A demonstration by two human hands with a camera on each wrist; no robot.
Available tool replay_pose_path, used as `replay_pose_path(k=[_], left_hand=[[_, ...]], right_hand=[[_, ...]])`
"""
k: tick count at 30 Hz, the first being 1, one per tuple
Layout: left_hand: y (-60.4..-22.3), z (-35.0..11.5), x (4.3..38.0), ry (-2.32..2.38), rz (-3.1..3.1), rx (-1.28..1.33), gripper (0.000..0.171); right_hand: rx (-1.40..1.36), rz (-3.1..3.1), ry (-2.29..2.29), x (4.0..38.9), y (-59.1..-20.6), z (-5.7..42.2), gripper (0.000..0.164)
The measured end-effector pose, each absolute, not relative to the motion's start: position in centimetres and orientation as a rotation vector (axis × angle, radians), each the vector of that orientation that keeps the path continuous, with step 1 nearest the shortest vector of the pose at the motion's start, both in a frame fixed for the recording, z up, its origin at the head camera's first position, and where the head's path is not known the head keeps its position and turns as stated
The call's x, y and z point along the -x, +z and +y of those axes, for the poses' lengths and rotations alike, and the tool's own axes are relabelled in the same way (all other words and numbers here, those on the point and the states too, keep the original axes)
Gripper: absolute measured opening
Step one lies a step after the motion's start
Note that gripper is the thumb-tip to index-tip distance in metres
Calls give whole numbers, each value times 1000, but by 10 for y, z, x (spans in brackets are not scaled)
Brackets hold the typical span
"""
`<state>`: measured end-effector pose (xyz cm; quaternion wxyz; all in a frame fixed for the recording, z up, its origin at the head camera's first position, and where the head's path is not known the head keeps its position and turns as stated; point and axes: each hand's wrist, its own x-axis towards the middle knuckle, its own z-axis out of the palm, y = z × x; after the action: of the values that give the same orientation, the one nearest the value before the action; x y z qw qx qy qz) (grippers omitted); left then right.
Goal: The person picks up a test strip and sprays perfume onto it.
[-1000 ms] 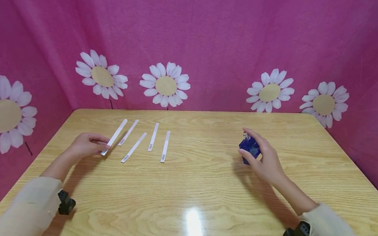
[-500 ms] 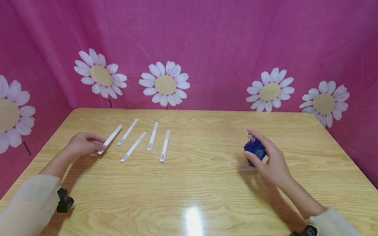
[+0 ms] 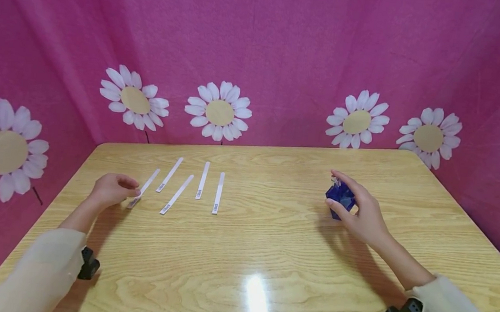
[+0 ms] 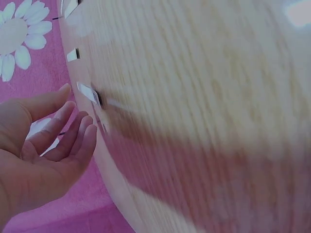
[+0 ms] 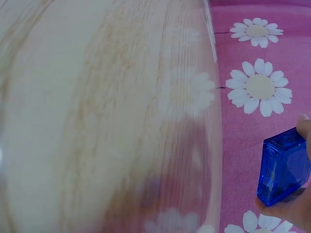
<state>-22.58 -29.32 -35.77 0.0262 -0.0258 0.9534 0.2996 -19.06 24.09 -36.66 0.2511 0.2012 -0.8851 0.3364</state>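
Several white paper strips with small dark print at their near ends lie on the left of the table. My left hand (image 3: 112,190) is over the leftmost strip (image 3: 150,179), fingertips close to its printed end. In the left wrist view the fingers are loosely bent with thumb and index apart, nothing between them, and a strip (image 4: 87,92) lies beyond them. My right hand (image 3: 366,213) holds a blue glass perfume bottle (image 3: 342,194) above the table's right side, thumb on the near side, index finger by its top. The bottle (image 5: 284,165) looks angular in the right wrist view.
Other strips lie slanted beside the leftmost one, such as the rightmost strip (image 3: 218,192). The wood-grain table (image 3: 242,253) reflects a bright light near its front. A pink curtain (image 3: 284,56) with white daisies hangs behind and at the sides.
My left hand has lowered the leftmost strip slightly left and let it go on the table. My right hand has shifted a little to the right with the perfume bottle.
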Motion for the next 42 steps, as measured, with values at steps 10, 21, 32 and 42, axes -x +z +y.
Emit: replay_pose_path(k=[10,21,32,42], left_hand=[[-355,-273,237,988,2913,39,34],[-360,-256,251,1017,2892,29,35],[-363,-240,257,926,3025,-38,26],[-364,-238,261,994,2970,50,28]], right_hand=[[-534,-2445,942,190,-365,242,58],[-557,-2416,975,191,-363,240,61],[-580,-2420,1039,189,-363,235,60],[-563,-2426,1046,189,-364,237,60]])
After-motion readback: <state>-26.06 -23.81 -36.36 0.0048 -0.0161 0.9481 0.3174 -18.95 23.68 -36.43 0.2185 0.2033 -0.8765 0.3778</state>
